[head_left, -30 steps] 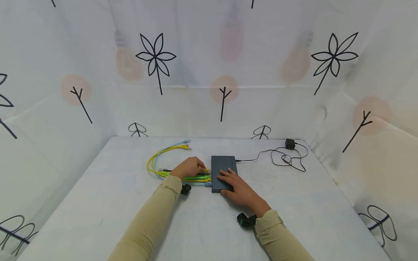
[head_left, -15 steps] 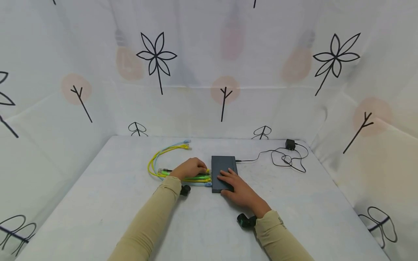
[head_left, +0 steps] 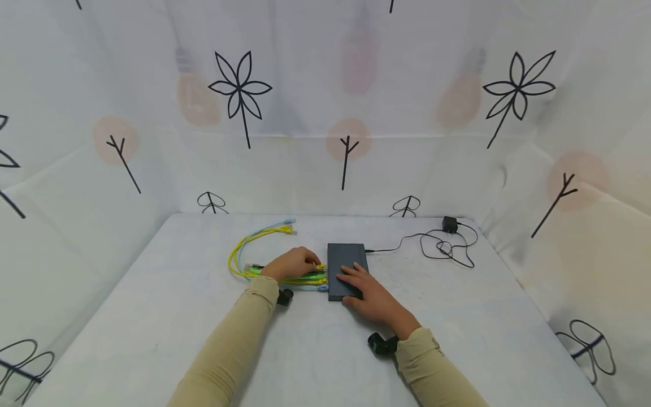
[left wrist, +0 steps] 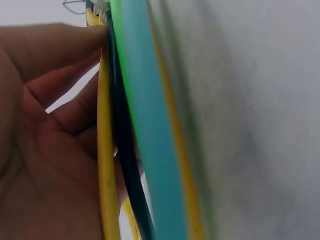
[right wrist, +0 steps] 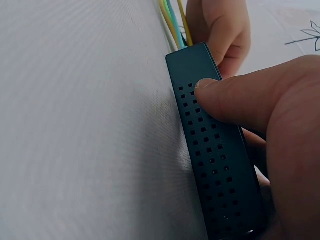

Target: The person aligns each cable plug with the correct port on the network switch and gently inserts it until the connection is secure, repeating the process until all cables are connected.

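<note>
A dark grey network switch (head_left: 346, 255) lies flat on the table. Several network cables, yellow, green, black and light blue, lead to its left side. My left hand (head_left: 291, 264) pinches a yellow network cable (left wrist: 105, 150) close to the switch's ports; the plug end is mostly hidden by the fingers. Beside it in the left wrist view run a black cable (left wrist: 125, 135) and a light blue cable (left wrist: 150, 120). My right hand (head_left: 370, 291) holds the switch, fingers spread over its top and thumb (right wrist: 220, 95) against the vented near side.
The cables' loose yellow ends (head_left: 287, 229) and a light blue plug (head_left: 289, 221) lie at the back left. A thin black cord runs from the switch to a black power adapter (head_left: 450, 224) at the back right. Patterned white cloth (head_left: 305, 169) surrounds the table.
</note>
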### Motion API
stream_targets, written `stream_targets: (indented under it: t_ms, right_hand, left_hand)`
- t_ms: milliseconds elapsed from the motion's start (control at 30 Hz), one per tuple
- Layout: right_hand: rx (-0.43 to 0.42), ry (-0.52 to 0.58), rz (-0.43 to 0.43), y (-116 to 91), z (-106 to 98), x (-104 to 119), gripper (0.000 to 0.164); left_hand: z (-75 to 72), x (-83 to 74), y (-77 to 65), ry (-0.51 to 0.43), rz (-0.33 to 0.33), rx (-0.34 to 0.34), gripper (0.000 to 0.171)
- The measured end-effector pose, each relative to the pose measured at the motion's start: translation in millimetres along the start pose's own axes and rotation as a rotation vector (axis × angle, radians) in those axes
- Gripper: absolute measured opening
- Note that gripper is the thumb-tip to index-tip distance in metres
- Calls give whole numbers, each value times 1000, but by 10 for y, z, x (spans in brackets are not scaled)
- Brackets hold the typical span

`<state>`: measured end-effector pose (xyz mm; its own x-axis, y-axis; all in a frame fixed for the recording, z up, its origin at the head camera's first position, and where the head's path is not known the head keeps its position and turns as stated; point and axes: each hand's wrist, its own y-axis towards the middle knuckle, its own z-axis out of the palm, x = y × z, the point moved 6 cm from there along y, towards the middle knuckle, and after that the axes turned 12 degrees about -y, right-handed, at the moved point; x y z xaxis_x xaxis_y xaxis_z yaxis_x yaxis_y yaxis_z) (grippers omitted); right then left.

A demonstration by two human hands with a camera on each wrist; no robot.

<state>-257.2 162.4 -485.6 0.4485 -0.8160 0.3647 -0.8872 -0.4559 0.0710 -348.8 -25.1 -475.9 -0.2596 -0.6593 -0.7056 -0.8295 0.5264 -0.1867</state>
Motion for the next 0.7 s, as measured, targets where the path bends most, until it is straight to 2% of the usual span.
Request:
stream_targets:
  t_ms: [167, 367, 700]
  right_hand:
    - [-1, -4, -1, -4, -6, 14, 54]
    - [1, -12, -5, -4, -1, 22, 53]
    - [0, -12, -6, -4, -1, 19, 54]
  left_hand:
    - [-39, 5, -36, -22, -11, -27, 20]
    - [-52, 10, -67, 23, -43, -78, 12]
    - [-19, -14, -55, 53, 15, -110, 13]
